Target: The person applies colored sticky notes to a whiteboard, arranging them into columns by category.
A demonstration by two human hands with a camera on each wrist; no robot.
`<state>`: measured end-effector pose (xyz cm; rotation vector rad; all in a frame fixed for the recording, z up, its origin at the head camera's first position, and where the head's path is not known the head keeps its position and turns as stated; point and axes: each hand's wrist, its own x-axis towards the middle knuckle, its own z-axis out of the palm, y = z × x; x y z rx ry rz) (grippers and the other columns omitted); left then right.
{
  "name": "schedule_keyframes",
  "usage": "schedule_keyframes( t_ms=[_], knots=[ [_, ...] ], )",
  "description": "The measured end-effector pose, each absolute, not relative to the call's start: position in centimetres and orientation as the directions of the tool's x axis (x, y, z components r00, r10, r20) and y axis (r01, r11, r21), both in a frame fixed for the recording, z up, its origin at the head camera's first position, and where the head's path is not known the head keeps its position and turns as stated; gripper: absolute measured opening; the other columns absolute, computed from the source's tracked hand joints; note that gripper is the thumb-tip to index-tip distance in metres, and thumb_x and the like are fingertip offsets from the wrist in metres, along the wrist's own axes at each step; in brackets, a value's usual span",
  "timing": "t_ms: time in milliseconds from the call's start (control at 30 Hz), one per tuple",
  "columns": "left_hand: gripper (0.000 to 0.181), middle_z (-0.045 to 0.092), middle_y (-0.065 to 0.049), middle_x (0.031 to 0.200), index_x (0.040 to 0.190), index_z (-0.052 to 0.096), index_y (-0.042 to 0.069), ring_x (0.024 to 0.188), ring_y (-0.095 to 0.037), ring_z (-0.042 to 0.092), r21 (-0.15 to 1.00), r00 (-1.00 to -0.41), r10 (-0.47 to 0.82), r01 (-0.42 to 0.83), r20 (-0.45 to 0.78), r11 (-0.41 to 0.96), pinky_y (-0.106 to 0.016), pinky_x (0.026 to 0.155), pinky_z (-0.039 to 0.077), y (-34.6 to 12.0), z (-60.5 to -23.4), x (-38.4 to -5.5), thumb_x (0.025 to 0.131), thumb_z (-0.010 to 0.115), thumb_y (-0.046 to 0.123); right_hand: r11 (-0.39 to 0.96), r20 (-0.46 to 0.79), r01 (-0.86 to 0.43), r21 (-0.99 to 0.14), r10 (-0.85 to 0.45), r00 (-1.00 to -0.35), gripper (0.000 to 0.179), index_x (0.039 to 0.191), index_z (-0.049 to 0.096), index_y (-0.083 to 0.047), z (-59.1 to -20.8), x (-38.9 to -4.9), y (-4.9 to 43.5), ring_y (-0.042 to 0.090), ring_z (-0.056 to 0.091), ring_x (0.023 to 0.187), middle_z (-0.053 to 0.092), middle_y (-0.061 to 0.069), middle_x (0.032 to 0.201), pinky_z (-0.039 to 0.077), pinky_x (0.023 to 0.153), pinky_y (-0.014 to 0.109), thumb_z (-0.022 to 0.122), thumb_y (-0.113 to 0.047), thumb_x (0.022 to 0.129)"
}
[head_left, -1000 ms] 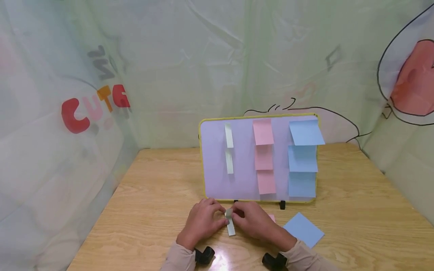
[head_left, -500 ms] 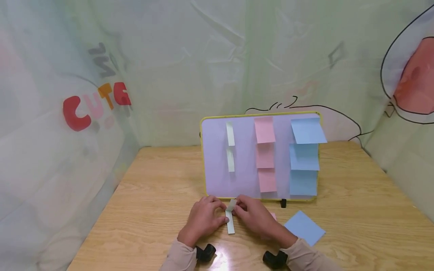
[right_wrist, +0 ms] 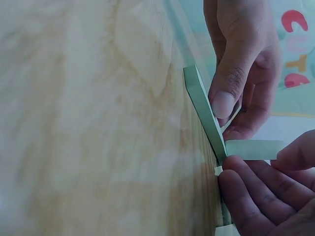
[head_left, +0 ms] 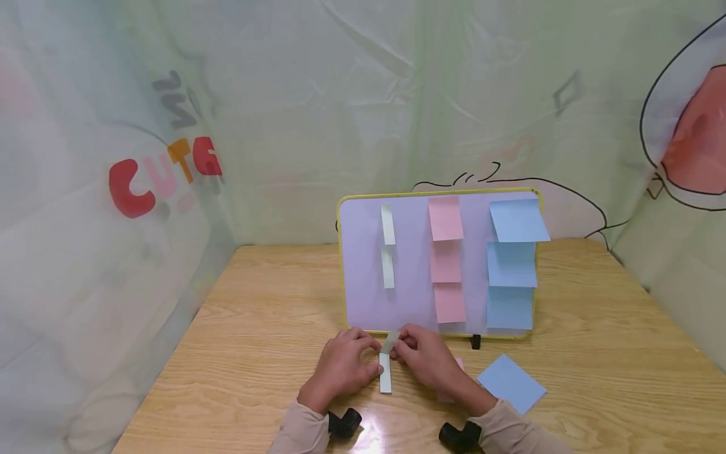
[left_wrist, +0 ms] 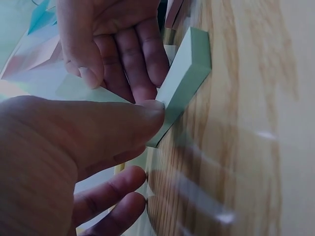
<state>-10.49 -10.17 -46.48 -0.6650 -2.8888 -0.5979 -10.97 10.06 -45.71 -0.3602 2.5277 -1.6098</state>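
A narrow pad of pale green sticky notes [head_left: 385, 379] lies on the table, steadied by my left hand [head_left: 345, 362], which grips it between thumb and fingers. In the left wrist view the left thumb presses along the face of the pad [left_wrist: 182, 73]. My right hand [head_left: 426, 358] pinches the free end of the top green sticky note [head_left: 390, 342], which bends up from the pad. The right wrist view shows that note [right_wrist: 251, 149] stretched sideways from the pad's end to the right thumb and fingers. Whether its glued edge still sticks to the pad, I cannot tell.
Behind the hands stands a yellow-framed whiteboard [head_left: 365, 302] on black feet, bearing columns of green, pink [head_left: 447, 261] and blue sticky notes [head_left: 512, 265]. A blue square pad [head_left: 512, 383] lies at the right. A pink pad [head_left: 445, 396] is mostly hidden under the right forearm.
The right hand has moved slightly up and right. Between its fingers, the green note's free end has swung from curling over the pad to slanting up and right. The left hand keeps its place.
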Motion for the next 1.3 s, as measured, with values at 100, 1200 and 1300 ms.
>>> schedule_keyframes(
  t_ms=[100,1200,1300],
  knots=[
    [0.027,0.061,0.007,0.108,0.104,0.075,0.026,0.1,-0.018,0.057,0.354,-0.896,0.397,0.444,0.2,0.823,-0.037,0.077,0.046,-10.2,-46.6,-10.5,0.08,0.08,0.037,0.391,0.001,-0.106,-0.914,-0.26,-0.966,0.01,0.093,0.065,-0.005,-45.7,-11.0,10.0,0.015,0.065,0.078,0.072,0.0,0.08,0.049,0.069,0.025,0.059,-0.009,0.1],
    [0.017,0.066,0.008,0.101,0.105,0.077,0.022,0.091,-0.012,0.061,0.405,-0.889,0.382,0.456,0.253,0.793,-0.031,0.071,0.049,-10.3,-46.3,-10.8,0.092,0.07,0.031,0.473,0.483,-0.446,-0.76,-0.049,-0.874,0.011,0.09,0.068,-0.012,-44.2,-11.8,9.9,0.012,0.069,0.08,0.07,-0.002,0.086,0.059,0.074,0.035,0.074,-0.004,0.087],
    [0.016,0.066,0.008,0.101,0.105,0.077,0.021,0.091,-0.01,0.063,0.456,-0.902,0.348,0.43,0.255,0.779,-0.03,0.072,0.05,-10.2,-46.1,-11.0,0.094,0.068,0.029,0.494,0.616,-0.569,-0.657,-0.083,-0.783,0.016,0.092,0.069,-0.01,-44.3,-12.4,10.0,0.012,0.069,0.078,0.071,-0.001,0.087,0.059,0.071,0.034,0.074,0.003,0.083]
  ],
)
